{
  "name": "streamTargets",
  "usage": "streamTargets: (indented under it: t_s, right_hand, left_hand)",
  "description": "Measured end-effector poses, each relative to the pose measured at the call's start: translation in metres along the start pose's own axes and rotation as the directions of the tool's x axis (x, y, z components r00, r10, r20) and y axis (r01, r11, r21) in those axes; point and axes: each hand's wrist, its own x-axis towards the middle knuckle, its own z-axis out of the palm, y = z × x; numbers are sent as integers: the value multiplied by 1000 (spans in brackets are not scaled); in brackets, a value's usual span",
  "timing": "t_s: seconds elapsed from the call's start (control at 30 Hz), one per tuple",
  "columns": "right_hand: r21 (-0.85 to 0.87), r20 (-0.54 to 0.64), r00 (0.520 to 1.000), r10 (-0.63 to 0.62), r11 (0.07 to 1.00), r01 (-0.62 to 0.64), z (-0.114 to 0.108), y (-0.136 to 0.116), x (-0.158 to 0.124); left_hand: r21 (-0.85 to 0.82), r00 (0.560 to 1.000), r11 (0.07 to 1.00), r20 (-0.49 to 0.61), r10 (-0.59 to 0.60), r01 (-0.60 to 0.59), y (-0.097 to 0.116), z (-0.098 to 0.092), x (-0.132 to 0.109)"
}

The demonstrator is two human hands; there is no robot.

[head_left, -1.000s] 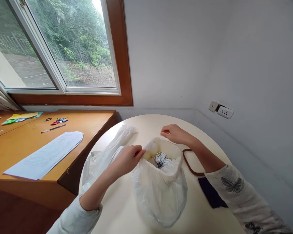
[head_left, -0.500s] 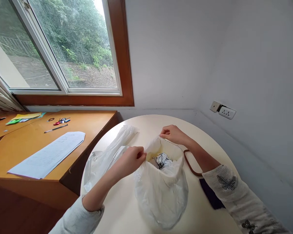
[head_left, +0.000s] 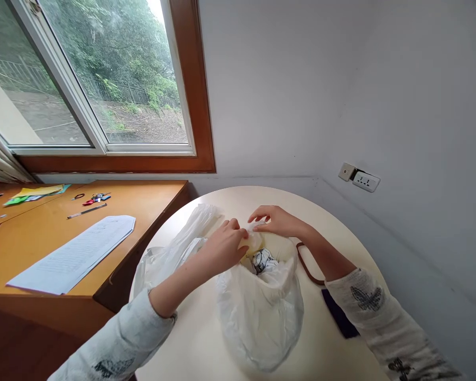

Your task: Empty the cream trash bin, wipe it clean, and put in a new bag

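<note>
A basket-like bin lined with a white plastic bag (head_left: 262, 317) stands on a round cream table. Its folded-over bag edge hangs down the outside, and crumpled white paper with dark marks (head_left: 264, 260) lies inside. At the far left of the rim, my left hand (head_left: 224, 246) has its curled fingers on the bag's edge, the thumb lower over the opening. My right hand (head_left: 277, 219) pinches a gathered bit of the same bag at the far rim, close to the left fingertips. The fingers partly hide the plastic between them.
Another white plastic bag (head_left: 178, 248) lies crumpled at the table's left. On the right are a brown loop (head_left: 310, 270) and a dark flat item (head_left: 339, 313), partly under my sleeve. The wooden desk (head_left: 143, 211) holds papers (head_left: 75, 254), a pen (head_left: 86, 211) and keys (head_left: 98, 198).
My left hand has moved up and right along the rim toward my right hand. My right hand has shifted slightly left, and the far bag edge is now bunched between them.
</note>
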Motion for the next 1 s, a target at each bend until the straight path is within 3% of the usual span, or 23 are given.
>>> streamTargets:
  t_s: [0.17,0.27,0.43,0.5,0.6,0.73,0.83,1.0]
  right_hand:
    - [-63,16,999,-52,997,53,5,0,-1]
    - [-255,99,995,-15,966,40,6,-7,-4]
    - [-637,221,966,131,769,42,17,-25,-8]
    - [-683,237,958,158,729,49,18,-27,-10]
    - [-600,247,965,90,796,80,11,-25,-13]
    - [-411,78,996,-35,909,64,-5,-21,-16]
    - [-399,13,999,-44,916,46,-7,-19,-15]
    - [-526,12,999,36,850,-24,10,-9,-7]
  left_hand:
    - [230,994,969,81,73,-90,7,0,5]
    - [268,981,960,193,22,-74,13,-6,9]
    - [253,872,967,481,-91,-38,20,-16,18]
    - [257,874,965,479,-87,-45,20,-20,17]
    - [213,932,971,362,23,-107,18,-27,10]
    - [53,974,988,184,134,-146,17,-33,2]
    - [56,950,977,251,184,-204,24,-30,5]
    - [283,920,906,326,217,-314,41,-16,17]
